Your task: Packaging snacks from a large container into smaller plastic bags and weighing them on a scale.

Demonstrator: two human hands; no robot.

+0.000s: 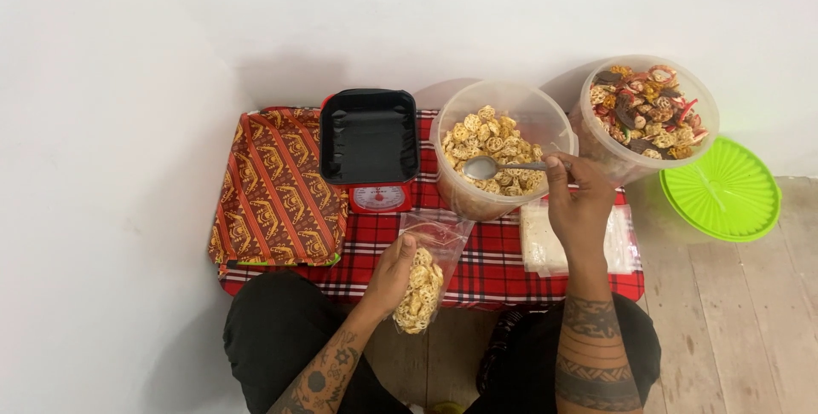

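Nearest, the left hand [394,276] clasped a clear snack bag [423,282]; at one o'clock, the right hand [579,205] gripped a spoon [494,166] over the tub of crackers [498,146].

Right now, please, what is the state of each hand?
Left hand: closed around a clear plastic bag partly filled with snacks.
Right hand: closed on a metal spoon over the clear tub of snacks.

We sit on a bare wooden floor [733,312] against a plain white wall [128,124] in a home, packing snacks over a red checked cloth [494,269] with a small kitchen scale [371,152] and big plastic tubs [503,150]
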